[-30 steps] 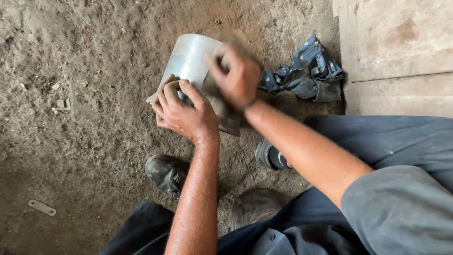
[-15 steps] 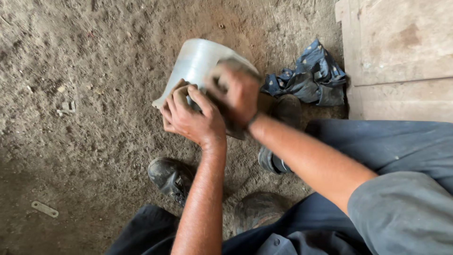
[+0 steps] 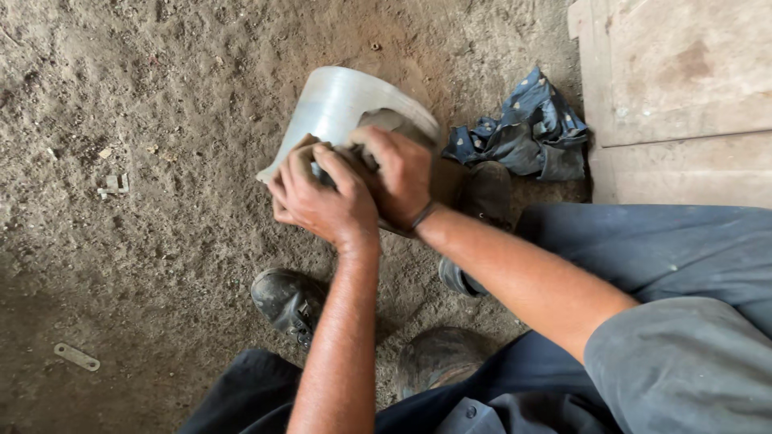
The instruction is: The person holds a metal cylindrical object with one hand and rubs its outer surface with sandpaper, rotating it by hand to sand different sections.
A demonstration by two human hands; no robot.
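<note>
Nearest the camera, a dark trouser knee (image 3: 442, 362) and a grey sleeve (image 3: 683, 362) filled the lower part of the view. Just beyond, a worn black shoe (image 3: 285, 301) rested on the dirt floor (image 3: 161, 120), with a second shoe (image 3: 482, 197) partly hidden behind the right forearm.

The left hand (image 3: 322, 201) lay against the near open end of a pale, translucent plastic cylinder (image 3: 338, 104). Its fingers (image 3: 301, 161) were curled and pressed together over the rim, gripping it. The right hand (image 3: 398, 173) sat just beside the left, touching it, with its fingers bent down onto the same end of the cylinder; whether they pinched the rim or something inside could not be told, as the hands covered that spot. A dark band circled the right wrist.

The cylinder lay tilted on its side on the dirt floor near the middle of the view, its far end pointing away from the person.

To the right of it, a crumpled blue patterned rag (image 3: 527, 133) lay on the floor against the edge of a wooden board (image 3: 675, 80). A small flat metal strip (image 3: 76, 356) lay well apart at the lower left, and a small scrap (image 3: 114, 185) lay at the left.
</note>
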